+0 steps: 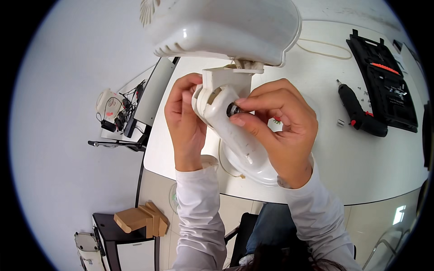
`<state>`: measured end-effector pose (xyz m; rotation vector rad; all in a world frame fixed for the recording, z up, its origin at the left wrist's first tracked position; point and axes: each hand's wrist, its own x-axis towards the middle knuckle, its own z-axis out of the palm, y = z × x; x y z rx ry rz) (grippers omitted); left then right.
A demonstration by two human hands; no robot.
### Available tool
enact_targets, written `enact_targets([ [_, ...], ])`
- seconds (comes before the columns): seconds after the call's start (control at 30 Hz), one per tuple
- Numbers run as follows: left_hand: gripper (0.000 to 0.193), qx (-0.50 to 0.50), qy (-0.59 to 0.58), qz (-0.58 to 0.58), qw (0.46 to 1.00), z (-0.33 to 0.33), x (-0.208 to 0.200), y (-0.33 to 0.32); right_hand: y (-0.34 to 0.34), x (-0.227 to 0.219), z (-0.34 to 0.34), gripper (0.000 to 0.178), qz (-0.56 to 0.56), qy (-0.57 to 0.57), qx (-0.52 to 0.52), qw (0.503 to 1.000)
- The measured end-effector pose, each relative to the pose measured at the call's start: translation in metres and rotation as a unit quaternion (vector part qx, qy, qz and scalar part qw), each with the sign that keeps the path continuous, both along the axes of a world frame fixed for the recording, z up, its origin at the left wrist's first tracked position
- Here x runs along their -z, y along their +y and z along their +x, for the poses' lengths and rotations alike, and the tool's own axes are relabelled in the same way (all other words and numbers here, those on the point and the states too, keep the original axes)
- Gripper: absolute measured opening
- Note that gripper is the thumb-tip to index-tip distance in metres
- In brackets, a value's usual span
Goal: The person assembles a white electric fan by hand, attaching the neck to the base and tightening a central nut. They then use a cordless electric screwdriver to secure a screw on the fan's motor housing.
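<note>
- Metal fastener [233,109]: pinched between thumb and forefinger of the right hand [288,124], at the round recess in the white stand [239,137].
- Left hand [185,119]: raised, fingers bent at the joint's left side; some fingertips hidden, hold cannot be told.
- White housing [226,31]: above both hands, top cut off.

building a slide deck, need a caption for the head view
Right fingers pinch a silver metal fastener on a glossy white plastic stand, left fingers at its opposite side.
</note>
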<state>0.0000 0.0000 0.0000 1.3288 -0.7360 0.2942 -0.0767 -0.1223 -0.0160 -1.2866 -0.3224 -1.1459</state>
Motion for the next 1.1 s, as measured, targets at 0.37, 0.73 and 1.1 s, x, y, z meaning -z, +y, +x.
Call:
enact_targets([
  [0.37, 0.075, -0.035, 0.079, 0.086, 0.993, 0.002, -0.016, 0.008, 0.000, -0.001, 0.000, 0.020, 0.004, -0.002, -0.009, 1.000],
  [0.73, 0.024, 0.054, 0.058, -0.032, 0.996, -0.002, -0.009, 0.004, -0.002, -0.002, -0.004, 0.021, -0.034, 0.006, -0.017, 0.999],
  [1.1, 0.027, 0.149, 0.174, 0.002, 0.973, -0.014, -0.026, 0.004, -0.006, -0.001, -0.006, 0.026, -0.037, 0.008, -0.046, 0.998],
])
